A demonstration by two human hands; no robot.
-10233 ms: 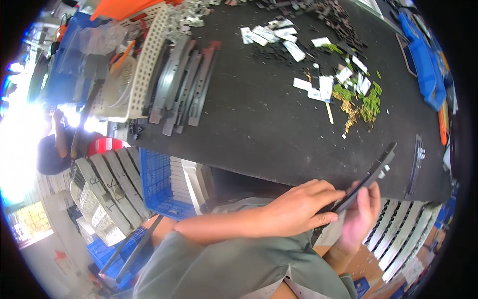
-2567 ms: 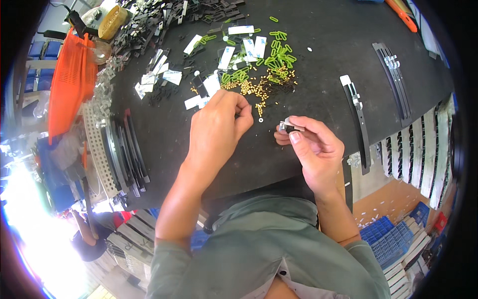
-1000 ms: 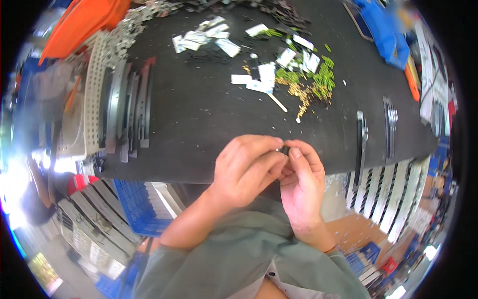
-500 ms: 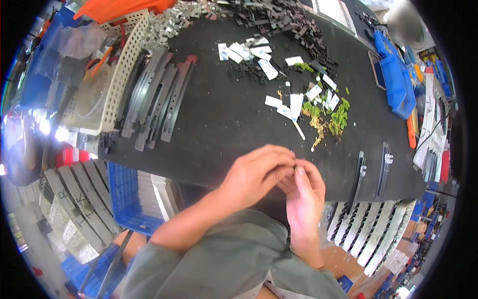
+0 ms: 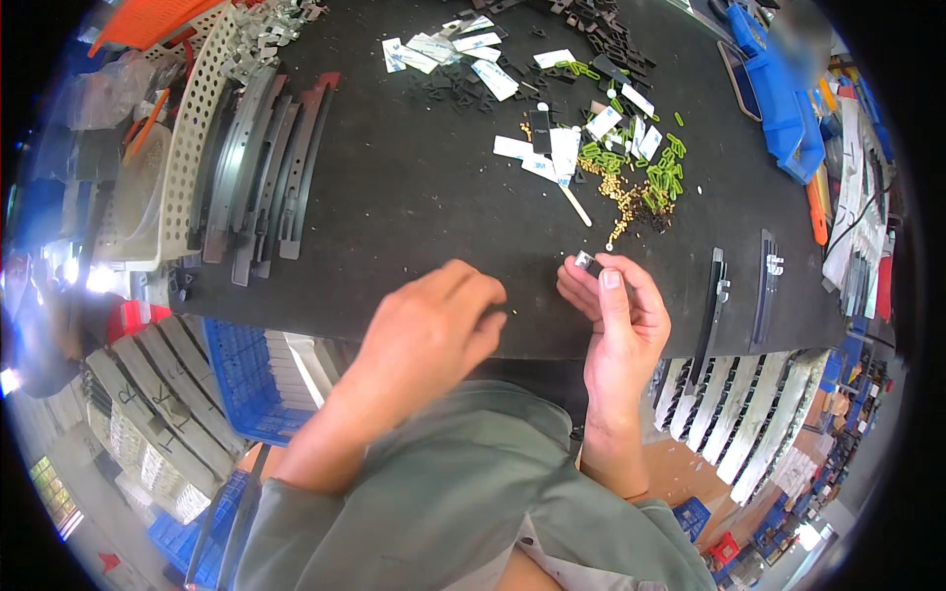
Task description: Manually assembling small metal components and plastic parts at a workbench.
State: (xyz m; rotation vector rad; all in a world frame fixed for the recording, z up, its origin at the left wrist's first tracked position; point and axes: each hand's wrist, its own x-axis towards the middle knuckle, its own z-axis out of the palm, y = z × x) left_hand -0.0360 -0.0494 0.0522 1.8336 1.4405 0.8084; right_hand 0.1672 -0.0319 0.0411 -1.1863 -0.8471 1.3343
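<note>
My right hand (image 5: 623,320) pinches a small dark clip with a shiny metal end (image 5: 588,263) between thumb and fingers, just above the near part of the dark table. To its left, my left hand (image 5: 429,320) hovers over the table edge, slightly blurred. Its fingers curl loosely, a gap shows between thumb and forefinger, and I see nothing in it. Beyond my right hand lie small brass-coloured pieces (image 5: 624,202), green oval loops (image 5: 665,175) and white adhesive strips (image 5: 564,150). A thin pale stick (image 5: 576,206) rests beside them.
Long grey metal rails (image 5: 258,163) lie at the left beside a perforated cream basket (image 5: 187,148). Dark clips (image 5: 601,34) are heaped at the back. Two slim rail assemblies (image 5: 716,295) sit at the right, with a blue bin (image 5: 783,113) and phone (image 5: 739,79) beyond.
My hands have come apart. The left has drawn back to the left; the right keeps the small clip, now in plain sight. The whole view has shifted somewhat.
</note>
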